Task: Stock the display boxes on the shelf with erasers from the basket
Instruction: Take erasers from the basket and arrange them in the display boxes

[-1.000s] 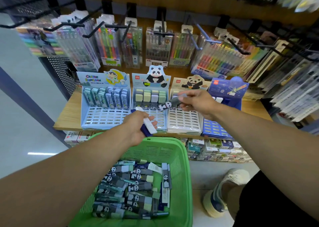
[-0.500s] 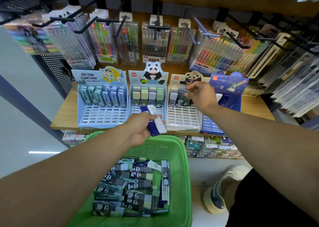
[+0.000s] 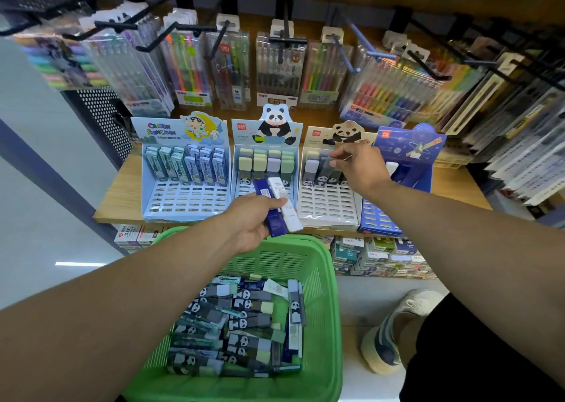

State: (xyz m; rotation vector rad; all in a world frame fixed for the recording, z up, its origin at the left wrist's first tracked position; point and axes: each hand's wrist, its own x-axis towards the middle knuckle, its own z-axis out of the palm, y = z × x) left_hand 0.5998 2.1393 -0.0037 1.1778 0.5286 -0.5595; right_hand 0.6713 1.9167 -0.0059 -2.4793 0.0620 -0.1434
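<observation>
My left hand point(image 3: 252, 222) grips two long erasers, one dark blue point(image 3: 270, 209) and one white point(image 3: 286, 206), above the far rim of the green basket point(image 3: 325, 282). The basket holds several panda-sleeved erasers point(image 3: 241, 325). My right hand point(image 3: 362, 167) reaches into the back row of the white panda display box point(image 3: 327, 206), with fingertips pinching the top of a dark panda eraser point(image 3: 325, 169) that stands there. To the left stand the pastel panda box point(image 3: 241, 187) and the light blue cartoon box point(image 3: 186, 201). A dark blue box point(image 3: 377, 219) sits to the right.
All the boxes stand on a wooden shelf point(image 3: 122, 192). Pen packs point(image 3: 281, 65) hang from black hooks above and jut forward. Stacked small boxes point(image 3: 382, 255) fill the lower shelf. My shoe point(image 3: 394, 334) is on the floor right of the basket.
My right hand carried a panda eraser from mid-air into the back row of the white box. My left hand rose slightly with its two erasers.
</observation>
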